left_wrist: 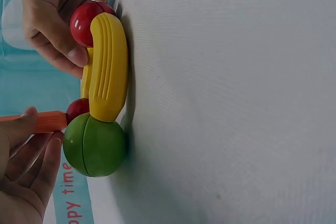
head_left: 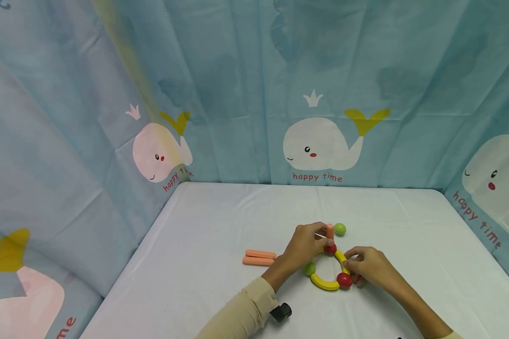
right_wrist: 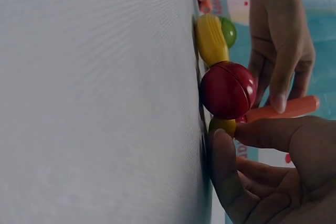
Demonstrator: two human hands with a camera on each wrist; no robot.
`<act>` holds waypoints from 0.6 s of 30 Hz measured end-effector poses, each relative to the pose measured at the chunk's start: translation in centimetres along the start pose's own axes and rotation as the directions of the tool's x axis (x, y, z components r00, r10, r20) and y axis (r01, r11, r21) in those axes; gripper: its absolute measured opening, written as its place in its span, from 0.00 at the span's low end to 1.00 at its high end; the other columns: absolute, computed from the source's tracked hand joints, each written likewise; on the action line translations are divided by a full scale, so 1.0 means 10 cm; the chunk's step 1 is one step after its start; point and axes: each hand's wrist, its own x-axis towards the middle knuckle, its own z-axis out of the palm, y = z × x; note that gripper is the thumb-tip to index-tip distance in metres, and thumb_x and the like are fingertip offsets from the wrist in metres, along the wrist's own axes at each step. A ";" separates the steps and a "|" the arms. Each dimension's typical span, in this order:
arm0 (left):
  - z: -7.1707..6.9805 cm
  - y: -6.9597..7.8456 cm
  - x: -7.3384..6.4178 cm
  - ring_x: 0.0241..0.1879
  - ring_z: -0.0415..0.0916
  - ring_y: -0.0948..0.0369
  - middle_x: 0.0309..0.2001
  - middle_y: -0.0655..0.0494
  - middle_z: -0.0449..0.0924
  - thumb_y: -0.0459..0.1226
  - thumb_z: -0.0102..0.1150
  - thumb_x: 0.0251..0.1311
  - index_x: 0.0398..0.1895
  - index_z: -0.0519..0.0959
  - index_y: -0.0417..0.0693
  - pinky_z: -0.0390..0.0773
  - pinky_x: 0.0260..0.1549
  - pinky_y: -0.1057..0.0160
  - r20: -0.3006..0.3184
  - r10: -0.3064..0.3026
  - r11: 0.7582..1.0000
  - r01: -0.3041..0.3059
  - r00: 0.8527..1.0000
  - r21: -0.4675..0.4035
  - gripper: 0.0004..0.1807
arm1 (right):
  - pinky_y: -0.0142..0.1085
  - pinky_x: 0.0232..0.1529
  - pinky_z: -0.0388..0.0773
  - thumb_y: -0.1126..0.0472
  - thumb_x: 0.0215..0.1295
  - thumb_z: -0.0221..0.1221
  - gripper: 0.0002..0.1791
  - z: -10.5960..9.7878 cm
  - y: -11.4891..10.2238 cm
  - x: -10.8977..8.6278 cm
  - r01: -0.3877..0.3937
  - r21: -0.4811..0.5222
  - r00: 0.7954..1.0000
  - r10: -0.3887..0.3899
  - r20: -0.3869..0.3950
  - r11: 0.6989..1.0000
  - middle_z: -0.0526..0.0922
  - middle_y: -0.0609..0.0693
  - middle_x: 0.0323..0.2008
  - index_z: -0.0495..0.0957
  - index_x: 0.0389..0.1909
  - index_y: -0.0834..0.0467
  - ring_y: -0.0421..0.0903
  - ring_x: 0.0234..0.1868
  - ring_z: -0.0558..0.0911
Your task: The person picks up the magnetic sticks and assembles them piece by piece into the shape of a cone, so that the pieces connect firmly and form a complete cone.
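My left hand [head_left: 307,242] pinches an orange ridged rod [head_left: 330,231] between thumb and fingers. The rod stands upright, its lower end at the red ball [head_left: 331,249] on the far side of a ring of balls and curved pieces. With thumb and fingers my right hand [head_left: 371,266] pinches the yellow curved piece [right_wrist: 222,126] on the ring's right side. A second red ball [head_left: 344,280] joins it to the front yellow curved piece [left_wrist: 108,69], which meets a green ball [left_wrist: 95,145] at the left. My left hand partly hides the ring's far left part.
Two more orange rods [head_left: 259,257] lie side by side left of my left forearm. A loose green ball [head_left: 340,229] sits just beyond the ring. The white-covered table [head_left: 195,292] backs onto a blue whale-print curtain [head_left: 237,94].
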 end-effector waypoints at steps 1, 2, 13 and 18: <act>0.00 0.00 0.00 0.47 0.86 0.70 0.51 0.62 0.89 0.39 0.71 0.68 0.58 0.85 0.54 0.82 0.44 0.75 0.003 -0.002 1.000 0.002 1.000 0.000 0.16 | 0.41 0.27 0.86 0.60 0.67 0.69 0.22 0.00 0.00 0.00 0.001 0.002 1.000 -0.001 0.003 1.000 0.85 0.51 0.26 0.81 0.55 0.71 0.49 0.23 0.84; 0.00 0.00 0.00 0.47 0.86 0.70 0.51 0.62 0.89 0.39 0.71 0.68 0.58 0.85 0.54 0.82 0.45 0.75 0.006 -0.004 1.000 0.004 1.000 0.000 0.16 | 0.41 0.27 0.86 0.60 0.68 0.69 0.22 -0.01 0.00 0.00 0.002 0.000 1.000 -0.002 0.006 1.000 0.85 0.51 0.26 0.81 0.55 0.70 0.49 0.23 0.84; 0.00 0.01 -0.04 0.49 0.85 0.69 0.52 0.63 0.89 0.38 0.68 0.71 0.61 0.84 0.53 0.81 0.46 0.75 0.013 -0.008 1.000 0.008 1.000 -0.012 0.17 | 0.38 0.25 0.78 0.59 0.66 0.68 0.18 -0.01 -0.07 0.09 0.050 -0.137 0.999 -0.052 -0.007 0.989 0.81 0.49 0.26 0.84 0.53 0.65 0.46 0.24 0.79; -0.02 -0.02 -0.09 0.49 0.85 0.70 0.53 0.63 0.89 0.40 0.70 0.69 0.62 0.84 0.54 0.81 0.47 0.74 0.000 -0.007 1.000 0.007 1.000 0.008 0.19 | 0.37 0.29 0.78 0.58 0.67 0.69 0.16 0.00 -0.07 0.17 0.073 -0.193 0.997 -0.078 -0.022 0.978 0.83 0.50 0.29 0.87 0.51 0.62 0.46 0.28 0.78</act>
